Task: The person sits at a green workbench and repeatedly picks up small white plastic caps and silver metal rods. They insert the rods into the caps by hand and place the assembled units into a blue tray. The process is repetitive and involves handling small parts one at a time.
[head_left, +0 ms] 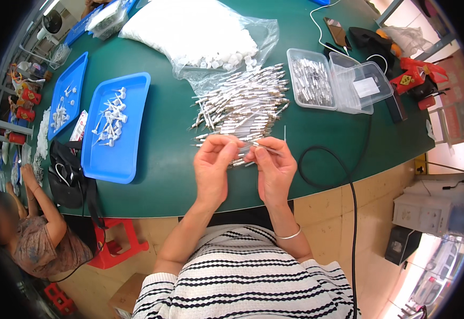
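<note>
While both hands meet at the near edge of the pile, I count one thin rod [253,143] between them. From my end, the left hand [212,167] has its thumb and forefinger pinched on the rod's left end, and the right hand [275,167] is clamped on it farther along, thumb against fingers. One pile of white-and-metal rods [242,101] spreads under and just beyond the fingertips, far too many for me to count. One loose clear stick [284,133] lies near the right hand.

I make out two blue trays at the left: the nearer tray [117,166] holds more than ten white-capped pieces, overlapping too much for an exact number; the farther tray [80,72] holds a smaller bunch. One large clear bag [266,32] of small white caps lies beyond the pile, blocking the way straight ahead. To its right I have one open clear box [317,106] full of metallic pieces, a clear lid [385,87] beside it, and one phone [338,32].

One black cable [354,228] loops on the green table [173,186], crowding the right hand's outer side. One black bag [64,178] sits against the nearer tray, one red stool [131,228] stands below, and one co-worker [56,239] sits at the left.
</note>
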Motion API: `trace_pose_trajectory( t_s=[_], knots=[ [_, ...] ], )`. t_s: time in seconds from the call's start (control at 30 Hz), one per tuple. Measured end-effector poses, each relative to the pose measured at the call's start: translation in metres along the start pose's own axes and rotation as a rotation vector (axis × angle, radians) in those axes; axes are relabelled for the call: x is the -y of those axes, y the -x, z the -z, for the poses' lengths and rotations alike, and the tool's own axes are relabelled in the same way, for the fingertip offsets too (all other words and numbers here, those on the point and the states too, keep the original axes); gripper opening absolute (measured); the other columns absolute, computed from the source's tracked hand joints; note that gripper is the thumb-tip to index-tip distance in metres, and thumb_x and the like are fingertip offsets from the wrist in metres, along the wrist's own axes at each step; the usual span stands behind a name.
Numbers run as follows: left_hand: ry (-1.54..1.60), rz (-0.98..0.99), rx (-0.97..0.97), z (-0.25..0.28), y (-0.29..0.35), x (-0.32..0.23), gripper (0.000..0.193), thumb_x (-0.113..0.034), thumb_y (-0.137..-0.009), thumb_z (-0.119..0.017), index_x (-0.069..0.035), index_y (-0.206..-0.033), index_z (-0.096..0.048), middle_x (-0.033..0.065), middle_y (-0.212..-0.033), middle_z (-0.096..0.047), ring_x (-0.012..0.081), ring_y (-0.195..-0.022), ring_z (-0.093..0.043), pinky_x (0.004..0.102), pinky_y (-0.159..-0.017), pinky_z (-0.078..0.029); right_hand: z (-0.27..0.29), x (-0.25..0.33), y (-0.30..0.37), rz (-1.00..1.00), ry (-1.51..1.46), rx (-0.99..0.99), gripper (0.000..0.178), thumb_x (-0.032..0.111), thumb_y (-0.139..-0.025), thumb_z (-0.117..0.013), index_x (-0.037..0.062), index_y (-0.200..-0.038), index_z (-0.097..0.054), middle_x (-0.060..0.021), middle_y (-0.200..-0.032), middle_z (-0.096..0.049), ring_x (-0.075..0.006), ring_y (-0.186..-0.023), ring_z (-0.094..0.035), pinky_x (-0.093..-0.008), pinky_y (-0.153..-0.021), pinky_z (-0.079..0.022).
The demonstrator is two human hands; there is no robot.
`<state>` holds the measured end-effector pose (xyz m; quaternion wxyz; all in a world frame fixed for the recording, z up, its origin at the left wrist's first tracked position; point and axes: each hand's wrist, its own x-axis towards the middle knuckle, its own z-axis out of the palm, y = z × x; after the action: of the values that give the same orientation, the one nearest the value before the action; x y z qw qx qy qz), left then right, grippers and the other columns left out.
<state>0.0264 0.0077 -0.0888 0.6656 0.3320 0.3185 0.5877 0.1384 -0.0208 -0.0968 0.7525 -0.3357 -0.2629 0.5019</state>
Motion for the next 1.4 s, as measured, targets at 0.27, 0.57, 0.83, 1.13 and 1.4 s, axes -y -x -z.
trace_pose_trajectory(
  t_s=[0.27, 0.57, 0.83, 1.13, 1.4],
  knots=[
    [-0.922, -0.361, 0.195, -0.02, -0.125, -0.042, 0.011, -0.007, -0.087, -0.063, 0.0, -0.093, -0.068, 0.003, -0.078, -0.066, 0.0082, -0.069, -0.055, 0.0242, -0.066, -0.046, 0.033, 0.033, -0.017, 0.125, 0.116, -0.039, 0.013, 0.0, -0.089, -0.062, -0.0018, -0.101, -0.059, -0.0099, -0.083, -0.066, -0.0138, -0.068, -0.063, -0.0275, -0.065, -0.054],
    [-1.691, -0.329, 0.279, -0.037, -0.209, 0.007, 0.021, -0.024, -0.078, -0.07, -0.003, -0.079, -0.069, 0.0135, -0.076, -0.068, 0.0297, -0.074, -0.065, 0.0401, -0.069, -0.049, 0.046, 0.048, -0.013, 0.079, 0.224, -0.029, 0.012, 0.003, -0.092, -0.059, -0.001, -0.103, -0.058, -0.0117, -0.09, -0.068, -0.0158, -0.079, -0.066, -0.0297, -0.073, -0.057],
    [-1.684, -0.284, 0.234, -0.036, -0.214, 0.013, 0.023, -0.026, -0.077, -0.07, -0.003, -0.08, -0.069, 0.0129, -0.075, -0.068, 0.0267, -0.07, -0.065, 0.0376, -0.067, -0.05, 0.044, 0.045, -0.015, 0.102, 0.205, 0.015, 0.013, 0.0, -0.092, -0.057, -0.0008, -0.104, -0.057, -0.0114, -0.091, -0.067, -0.0161, -0.081, -0.066, -0.0298, -0.074, -0.056],
    [-0.708, 0.006, 0.334, -0.009, -0.127, -0.047, 0.017, -0.008, -0.086, -0.065, 0.002, -0.099, -0.061, 0.0046, -0.085, -0.066, 0.0108, -0.076, -0.062, 0.0243, -0.067, -0.052, 0.035, 0.059, -0.024, 0.122, 0.292, 0.099, 0.011, -0.005, -0.088, -0.059, -0.0027, -0.099, -0.059, -0.0097, -0.091, -0.064, -0.0148, -0.079, -0.065, -0.0264, -0.069, -0.056],
    [-0.269, 0.127, 0.247, 0.03, -0.049, -0.056, 0.023, 0.001, -0.085, -0.064, 0.004, -0.108, -0.061, 0.0058, -0.098, -0.062, 0.0102, -0.087, -0.059, 0.0256, -0.078, -0.053, -0.024, 0.036, -0.054, -0.085, 0.313, 0.356, 0.011, -0.007, -0.084, -0.063, -0.0015, -0.093, -0.06, -0.0029, -0.089, -0.058, -0.0055, -0.08, -0.057, -0.0193, -0.065, -0.049]
  ],
)
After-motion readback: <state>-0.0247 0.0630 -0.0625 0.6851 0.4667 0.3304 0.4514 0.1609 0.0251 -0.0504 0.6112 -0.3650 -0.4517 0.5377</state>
